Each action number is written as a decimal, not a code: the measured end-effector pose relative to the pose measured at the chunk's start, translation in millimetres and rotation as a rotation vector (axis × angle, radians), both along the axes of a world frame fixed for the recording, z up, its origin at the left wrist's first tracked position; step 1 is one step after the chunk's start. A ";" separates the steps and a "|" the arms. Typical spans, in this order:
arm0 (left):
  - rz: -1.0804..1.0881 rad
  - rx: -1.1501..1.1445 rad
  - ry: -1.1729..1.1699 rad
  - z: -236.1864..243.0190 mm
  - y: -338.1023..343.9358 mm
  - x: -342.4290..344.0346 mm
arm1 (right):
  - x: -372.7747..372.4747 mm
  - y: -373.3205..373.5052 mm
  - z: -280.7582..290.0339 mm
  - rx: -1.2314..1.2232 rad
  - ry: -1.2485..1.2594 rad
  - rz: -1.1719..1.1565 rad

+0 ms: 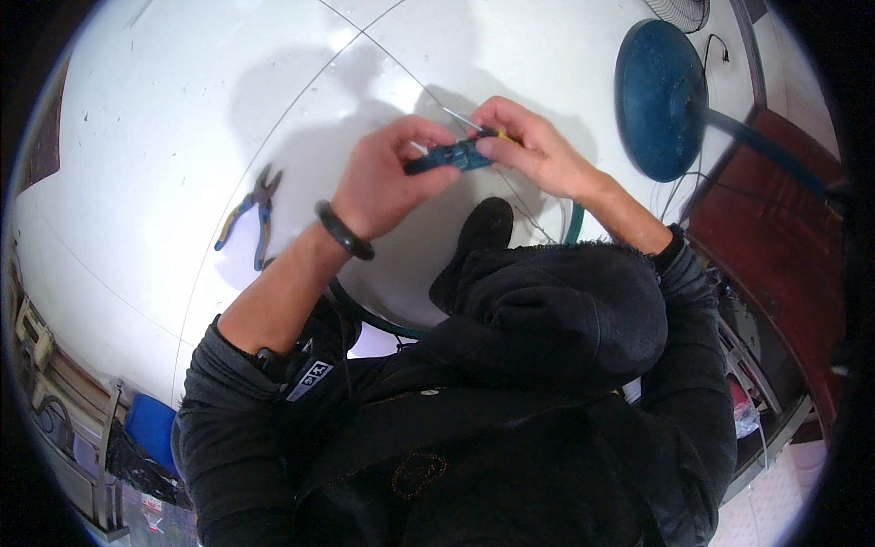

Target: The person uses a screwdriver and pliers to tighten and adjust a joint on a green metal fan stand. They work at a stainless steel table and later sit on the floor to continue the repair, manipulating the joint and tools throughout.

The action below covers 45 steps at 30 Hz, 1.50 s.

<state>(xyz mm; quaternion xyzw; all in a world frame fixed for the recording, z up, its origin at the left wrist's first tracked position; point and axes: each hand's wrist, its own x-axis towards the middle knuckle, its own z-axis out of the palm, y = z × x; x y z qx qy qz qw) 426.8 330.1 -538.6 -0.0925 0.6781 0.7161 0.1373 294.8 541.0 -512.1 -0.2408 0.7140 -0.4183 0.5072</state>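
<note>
My left hand (387, 173) grips one end of a small, dark teal plastic part (465, 155), fingers along its far side and thumb along its near side. A slim screwdriver (463, 118) is pinched in my right hand (538, 150). Its metal shaft points up and left over the part, and a bit of yellow shows at the fingers. The right thumb lies against the part's other end. Whether the screwdriver tip touches anything I cannot tell. Pliers (260, 214) with blue-and-yellow handles lie spread on the white floor (182, 109), left of my left hand.
A round dark teal fan base (661, 100) with its pole lies at the right, near a fan grille (684, 11). Thin wires (538, 223) and a green hoop (576, 221) are by my knee. Reddish-brown furniture (775, 246) stands at the right, a blue box (150, 428) lower left.
</note>
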 end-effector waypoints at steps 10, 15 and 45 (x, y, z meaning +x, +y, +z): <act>-0.039 -0.063 0.053 -0.8 -2.6 2.5 | 2.4 3.7 9.3 0.031 0.225 0.068; -0.075 -0.067 0.034 2.9 -0.9 5.2 | 5.0 6.9 15.9 0.054 0.237 0.087; -0.070 -0.219 0.180 12.6 0.9 5.4 | 4.7 8.3 29.8 0.051 0.070 -0.086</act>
